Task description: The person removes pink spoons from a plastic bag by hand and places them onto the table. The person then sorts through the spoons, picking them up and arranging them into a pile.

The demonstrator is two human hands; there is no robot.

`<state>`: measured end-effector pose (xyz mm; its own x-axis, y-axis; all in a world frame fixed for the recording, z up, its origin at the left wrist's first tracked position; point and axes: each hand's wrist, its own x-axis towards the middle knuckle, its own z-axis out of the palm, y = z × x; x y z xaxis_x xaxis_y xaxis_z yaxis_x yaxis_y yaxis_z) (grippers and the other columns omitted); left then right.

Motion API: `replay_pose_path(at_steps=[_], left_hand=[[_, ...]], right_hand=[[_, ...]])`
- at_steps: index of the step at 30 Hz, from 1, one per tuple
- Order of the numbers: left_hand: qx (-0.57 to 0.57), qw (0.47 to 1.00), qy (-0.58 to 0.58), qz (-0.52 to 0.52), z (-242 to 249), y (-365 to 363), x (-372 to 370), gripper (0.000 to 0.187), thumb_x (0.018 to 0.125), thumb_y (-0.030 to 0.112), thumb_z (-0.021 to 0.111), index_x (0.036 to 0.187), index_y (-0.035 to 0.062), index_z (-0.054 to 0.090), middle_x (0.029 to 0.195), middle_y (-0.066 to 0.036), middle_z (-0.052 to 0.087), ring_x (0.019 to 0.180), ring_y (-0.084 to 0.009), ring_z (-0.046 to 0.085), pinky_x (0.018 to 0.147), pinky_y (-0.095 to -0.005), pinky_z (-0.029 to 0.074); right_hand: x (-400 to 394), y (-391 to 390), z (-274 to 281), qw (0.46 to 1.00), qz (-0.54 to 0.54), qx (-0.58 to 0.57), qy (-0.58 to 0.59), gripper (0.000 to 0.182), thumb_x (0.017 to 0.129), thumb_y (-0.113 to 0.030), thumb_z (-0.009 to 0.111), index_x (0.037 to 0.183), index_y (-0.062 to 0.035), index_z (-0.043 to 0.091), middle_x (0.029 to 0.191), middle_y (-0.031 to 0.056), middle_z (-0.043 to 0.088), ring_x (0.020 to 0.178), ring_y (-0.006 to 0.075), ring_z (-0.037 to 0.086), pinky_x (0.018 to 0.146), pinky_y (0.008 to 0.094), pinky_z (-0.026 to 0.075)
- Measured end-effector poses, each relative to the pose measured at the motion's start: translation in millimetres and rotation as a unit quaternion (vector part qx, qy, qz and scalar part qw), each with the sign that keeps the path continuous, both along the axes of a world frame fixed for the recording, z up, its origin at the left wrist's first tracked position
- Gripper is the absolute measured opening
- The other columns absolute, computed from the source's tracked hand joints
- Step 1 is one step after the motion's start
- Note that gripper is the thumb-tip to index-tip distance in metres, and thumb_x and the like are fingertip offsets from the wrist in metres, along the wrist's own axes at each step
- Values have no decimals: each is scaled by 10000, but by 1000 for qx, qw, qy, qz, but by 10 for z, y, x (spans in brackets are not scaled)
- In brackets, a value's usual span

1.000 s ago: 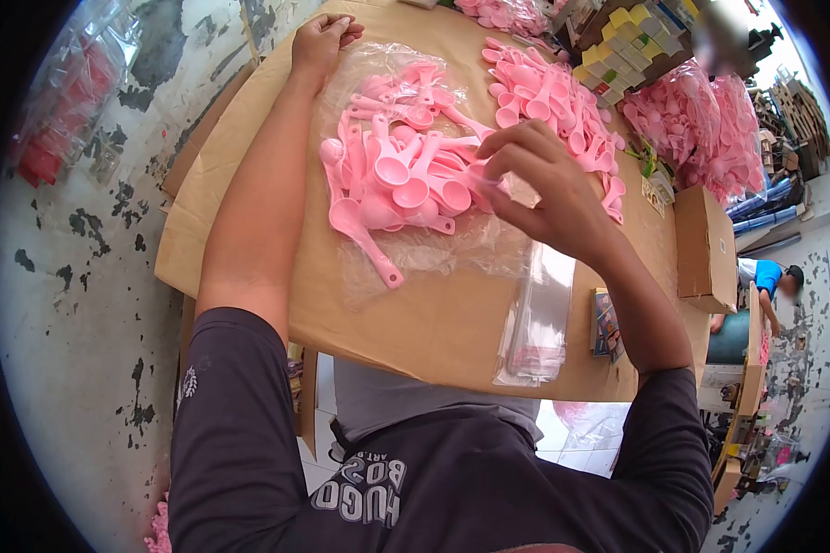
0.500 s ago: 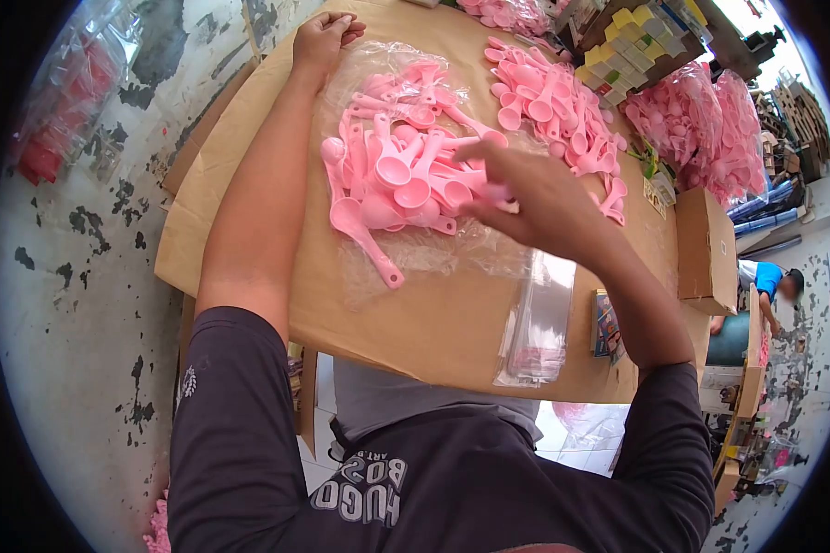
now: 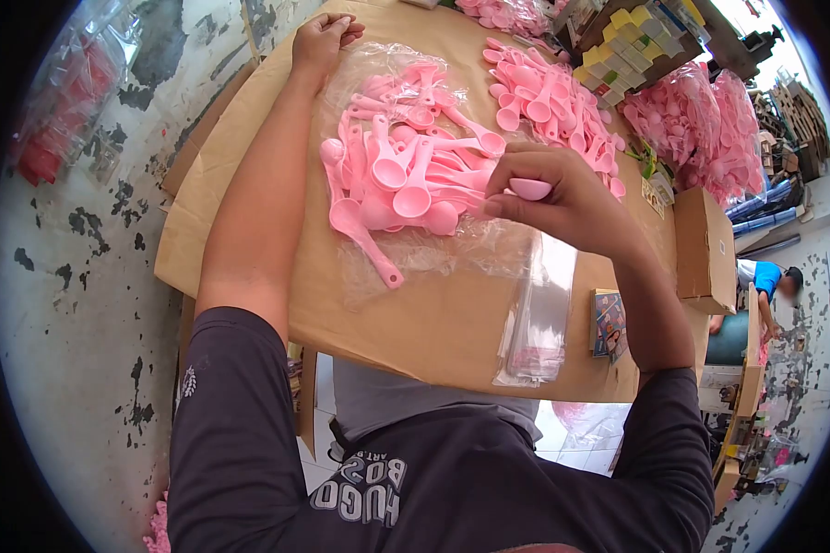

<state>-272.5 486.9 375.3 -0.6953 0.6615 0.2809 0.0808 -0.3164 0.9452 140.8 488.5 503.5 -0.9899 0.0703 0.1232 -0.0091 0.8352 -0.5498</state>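
My right hand [image 3: 558, 198] is closed around a pink measuring spoon [image 3: 530, 189], whose bowl shows between the fingers while its handle is mostly hidden. It is at the right side of a heap of pink measuring spoons [image 3: 415, 175] lying on a clear plastic bag [image 3: 364, 276]. One spoon [image 3: 364, 241] sticks out at the heap's near left, handle toward me. Beyond the heap's left side, my left hand [image 3: 323, 46] rests near the table's far left edge with its fingers curled together; whether anything is in them cannot be made out.
A second pile of pink spoons [image 3: 549, 97] lies behind on the brown-covered table [image 3: 415, 327]. Flat clear bags [image 3: 537, 318] and a small picture box [image 3: 609, 324] are near the front edge. At right stand a cardboard box [image 3: 704, 253] and bagged spoons [image 3: 696, 129]. A person [image 3: 767, 276] bends farther off.
My right hand has turned and closed, and a spoon bowl now shows clearly in it. Spoons at the heap's right side have shifted slightly. My left hand has stayed put.
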Motion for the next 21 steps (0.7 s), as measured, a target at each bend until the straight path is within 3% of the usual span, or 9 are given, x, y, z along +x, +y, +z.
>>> replay_pose_path(at_steps=[1, 6, 10, 12, 13, 15, 16, 18, 21], left_hand=[[-10, 1000, 4, 6, 54, -33, 66, 281, 1062, 112, 566, 1250, -86, 635, 1136, -192, 746, 1033, -213, 738, 918, -251, 590], [2, 1000, -8, 0, -32, 13, -55, 278, 1064, 108, 562, 1250, -86, 634, 1134, -192, 746, 1028, -212, 740, 910, -247, 595], [-11, 1000, 3, 6, 44, -29, 65, 282, 1063, 110, 564, 1252, -89, 631, 1138, -194, 745, 1041, -214, 737, 917, -247, 595], [-12, 1000, 4, 7, 53, -28, 74, 283, 1063, 109, 564, 1252, -91, 630, 1141, -195, 744, 1043, -216, 737, 917, -247, 595], [-13, 1000, 5, 10, 56, -34, 71, 284, 1062, 108, 563, 1252, -93, 629, 1143, -196, 743, 1044, -217, 737, 918, -247, 595], [-10, 1000, 5, 10, 62, -43, 80, 284, 1062, 106, 562, 1252, -95, 628, 1144, -199, 742, 1039, -219, 739, 912, -245, 597], [-7, 1000, 5, 8, 63, -43, 86, 285, 1062, 104, 561, 1252, -98, 628, 1146, -202, 741, 1034, -221, 740, 906, -244, 599], [-10, 1000, 7, 8, 57, -34, 63, 288, 1062, 104, 561, 1254, -101, 626, 1146, -205, 740, 1035, -223, 741, 909, -246, 599], [-10, 1000, 6, 5, 44, -24, 58, 292, 1062, 105, 561, 1255, -105, 624, 1146, -209, 739, 1043, -226, 738, 921, -252, 599]], right_hand=[[20, 36, -13, 999, 4, -23, 28, 210, 932, -246, 782, 906, -55, 698, 863, 68, 657, 745, 214, 590, 698, 358, 469], [167, 117, 164, 986, -82, -135, 51, 168, 980, -173, 740, 927, -25, 682, 878, -14, 661, 840, 65, 591, 737, 272, 493], [244, 361, 321, 962, -248, -77, 90, 150, 972, -176, 740, 966, -33, 695, 902, 16, 670, 806, 108, 614, 752, 280, 510], [222, 504, 297, 917, -269, 229, 183, 162, 951, -171, 740, 1046, -45, 703, 1010, 77, 678, 905, 205, 649, 843, 334, 526], [217, 514, 258, 917, -268, 230, 183, 162, 951, -171, 740, 1046, -45, 703, 1010, 77, 678, 905, 205, 649, 843, 334, 526], [154, 459, 174, 814, -260, 463, 236, 277, 913, -163, 747, 1163, -63, 679, 1128, 129, 659, 1076, 301, 626, 952, 397, 503], [128, 406, 135, 814, -261, 462, 236, 277, 913, -163, 747, 1163, -63, 679, 1128, 129, 659, 1076, 301, 626, 952, 397, 503], [87, 246, 35, 943, -156, 247, 160, 391, 884, -173, 760, 1246, -78, 647, 1175, 138, 650, 1209, 316, 577, 1024, 434, 470], [20, 42, -159, 983, -54, 165, 67, 389, 903, -185, 758, 1258, -85, 635, 1227, 119, 650, 1154, 316, 604, 1017, 436, 475]])
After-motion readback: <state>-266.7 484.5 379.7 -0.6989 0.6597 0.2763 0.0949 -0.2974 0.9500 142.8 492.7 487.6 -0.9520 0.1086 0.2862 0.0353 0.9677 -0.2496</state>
